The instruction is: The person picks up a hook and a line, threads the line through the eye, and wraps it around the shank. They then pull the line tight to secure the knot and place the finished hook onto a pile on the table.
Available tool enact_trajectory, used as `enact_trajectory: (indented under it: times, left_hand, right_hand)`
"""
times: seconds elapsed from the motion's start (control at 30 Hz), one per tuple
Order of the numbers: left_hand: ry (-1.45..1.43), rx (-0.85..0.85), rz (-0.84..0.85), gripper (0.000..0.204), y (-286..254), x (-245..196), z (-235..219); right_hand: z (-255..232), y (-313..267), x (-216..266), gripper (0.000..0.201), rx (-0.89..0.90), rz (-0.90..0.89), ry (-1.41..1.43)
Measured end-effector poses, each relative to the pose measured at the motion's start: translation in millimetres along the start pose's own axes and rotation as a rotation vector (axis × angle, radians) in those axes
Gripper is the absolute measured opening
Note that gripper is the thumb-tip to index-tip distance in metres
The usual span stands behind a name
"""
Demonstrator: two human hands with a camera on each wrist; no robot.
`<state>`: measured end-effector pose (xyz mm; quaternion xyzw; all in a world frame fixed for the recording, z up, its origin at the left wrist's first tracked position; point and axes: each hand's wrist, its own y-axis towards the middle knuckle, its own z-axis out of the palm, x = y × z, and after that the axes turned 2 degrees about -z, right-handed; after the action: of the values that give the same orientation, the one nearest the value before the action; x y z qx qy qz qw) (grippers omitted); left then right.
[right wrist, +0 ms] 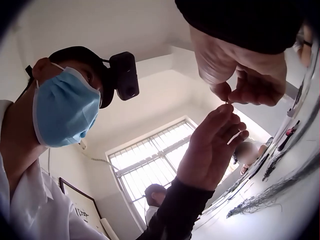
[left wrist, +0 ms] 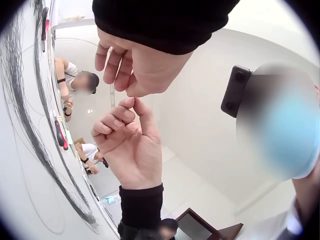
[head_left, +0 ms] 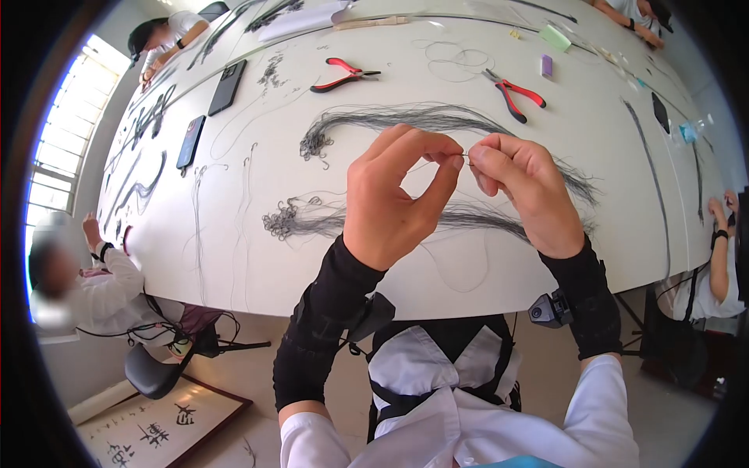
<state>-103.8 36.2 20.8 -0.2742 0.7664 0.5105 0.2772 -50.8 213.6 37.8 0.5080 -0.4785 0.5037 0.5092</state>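
My left hand and right hand meet fingertip to fingertip above the table. Between them runs a very thin, short dark piece, with thumb and forefinger of each hand pinching it; its kind cannot be told. In the right wrist view the thin piece shows as a fine line between the fingertips. Beneath the hands lie two bundles of fine dark strands with curled loops at their left ends: a far bundle and a near bundle, the latter partly hidden by the left hand.
Red-handled pliers and a second pair of pliers lie beyond the bundles. Two phones, a black one and a blue one, rest at left. A purple box stands at back right. Other people sit around the table.
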Motion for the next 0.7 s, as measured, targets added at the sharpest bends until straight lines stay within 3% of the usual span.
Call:
enact_trajectory:
  times: [0.37,0.7]
  left_hand:
    - [0.03,0.028,0.079,0.02,0,29,13]
    - [0.032,0.108,0.122,0.024,-4,32,9]
  right_hand:
    - [-11,9,-15,0.03,0.034,0.245,0.235]
    - [-8,7,-16,0.034,0.045,0.325,0.205]
